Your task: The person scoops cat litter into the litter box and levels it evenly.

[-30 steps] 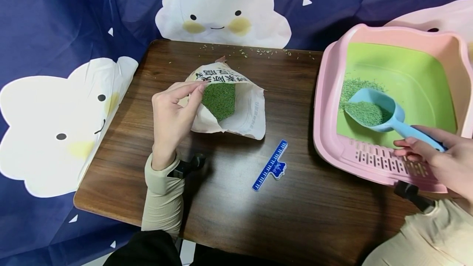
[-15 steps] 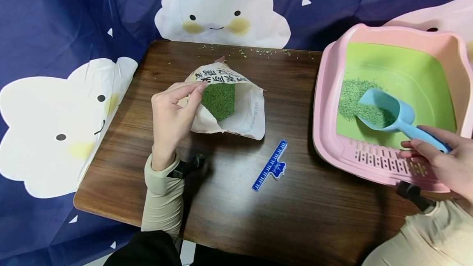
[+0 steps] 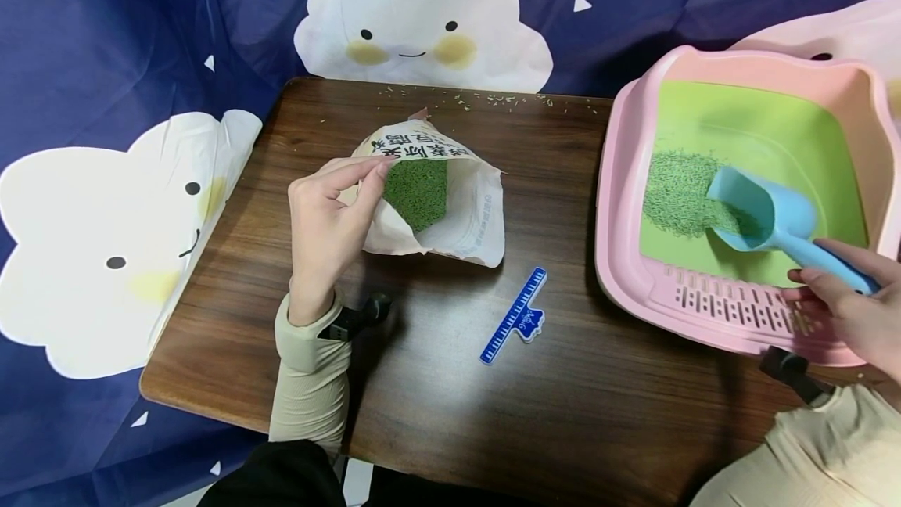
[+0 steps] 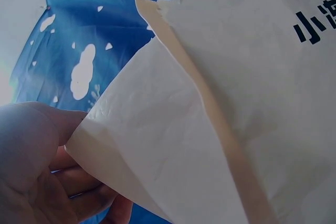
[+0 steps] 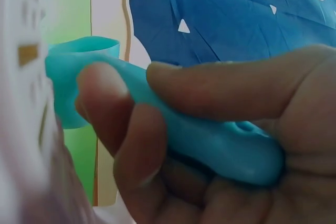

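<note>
Our left hand (image 3: 325,225) pinches the torn rim of the paper bag (image 3: 480,217) between thumb and forefinger; the mouth gapes, with green pellets (image 3: 417,195) inside. Our right hand (image 3: 855,311) grips the handle of the blue scoop (image 3: 795,213), fingers curled round it, thumb along it. The scoop is within the pink tray (image 3: 609,210), mouth facing a loose heap (image 3: 672,192) of the same green stuff, a few bits lying at its lip. From above we can't be sure whether its underside touches the tray floor.

We judge the step to be emptying the scoop. Best done low: lip tipped down, scoop drawn back slowly, a gentle wrist roll for the last bits, since a hard shake could scatter them. The pinch on the bag should stay light; a tug might tip it. Blue clip (image 3: 515,315) lies on the table (image 3: 598,421), between bag and tray.
</note>
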Demonstrator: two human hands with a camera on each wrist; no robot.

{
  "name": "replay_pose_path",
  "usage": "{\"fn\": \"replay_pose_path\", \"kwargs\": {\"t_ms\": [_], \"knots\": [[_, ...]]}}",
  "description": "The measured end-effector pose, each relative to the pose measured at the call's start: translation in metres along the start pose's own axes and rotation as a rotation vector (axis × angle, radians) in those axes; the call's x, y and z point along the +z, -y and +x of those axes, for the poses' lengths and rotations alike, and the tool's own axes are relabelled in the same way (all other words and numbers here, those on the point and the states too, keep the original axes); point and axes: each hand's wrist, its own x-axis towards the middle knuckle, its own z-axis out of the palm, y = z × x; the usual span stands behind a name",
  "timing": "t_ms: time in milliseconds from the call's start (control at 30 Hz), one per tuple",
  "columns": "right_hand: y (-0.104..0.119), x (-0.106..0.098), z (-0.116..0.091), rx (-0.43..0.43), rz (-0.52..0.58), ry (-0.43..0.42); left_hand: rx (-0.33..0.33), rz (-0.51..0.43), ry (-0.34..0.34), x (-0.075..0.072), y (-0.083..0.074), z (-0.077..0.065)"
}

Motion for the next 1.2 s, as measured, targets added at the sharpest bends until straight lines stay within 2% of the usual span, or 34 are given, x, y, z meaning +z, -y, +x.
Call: {"fn": "replay_pose_path", "kwargs": {"t_ms": [67, 100, 167, 333, 400, 500, 567, 633, 700, 800, 900, 1000, 1067, 1133, 1200], "knots": [[0.002, 0.001, -0.001, 0.018, -0.020, -0.030, 0.000, 0.002, 0.000, 0.000, 0.000, 0.000], [0.003, 0.001, -0.001, 0.035, 0.012, -0.045, 0.001, 0.003, 0.000, 0.000, 0.000, 0.000], [0.007, 0.004, -0.002, 0.073, -0.067, -0.100, 0.003, 0.003, 0.000, 0.000, 0.000, 0.000], [0.007, 0.005, 0.000, 0.175, -0.175, -0.214, 0.008, -0.004, 0.002, 0.001, 0.001, 0.000], [-0.001, 0.000, 0.003, 0.174, -0.134, -0.219, 0.009, -0.007, 0.003, 0.001, 0.001, 0.000], [-0.003, -0.001, 0.004, 0.171, -0.027, -0.226, 0.010, -0.012, 0.003, 0.001, 0.001, 0.000], [0.000, 0.001, 0.003, 0.158, 0.006, -0.230, 0.008, -0.012, 0.003, 0.001, 0.000, 0.000], [0.009, 0.006, 0.001, 0.167, 0.014, -0.249, 0.005, -0.012, 0.003, 0.001, 0.000, 0.000], [0.009, 0.006, 0.002, 0.175, -0.043, -0.251, 0.003, -0.009, 0.003, 0.000, 0.000, 0.000], [-0.011, -0.005, 0.008, 0.136, -0.102, -0.232, 0.003, -0.004, 0.002, 0.000, 0.000, 0.000], [-0.055, -0.029, 0.023, 0.058, -0.140, -0.197, 0.005, 0.000, 0.003, 0.000, 0.000, 0.000], [-0.106, -0.058, 0.042, -0.036, -0.094, -0.151, 0.009, 0.004, 0.005, 0.000, 0.001, 0.000], [-0.133, -0.074, 0.053, -0.095, -0.020, -0.133, 0.008, 0.007, 0.006, 0.000, 0.001, 0.000], [-0.150, -0.084, 0.060, -0.160, 0.054, -0.107, 0.006, 0.008, 0.006, 0.001, 0.001, 0.000], [-0.155, -0.088, 0.063, -0.207, 0.139, -0.078, 0.001, 0.008, 0.005, 0.001, 0.001, 0.000]]}}
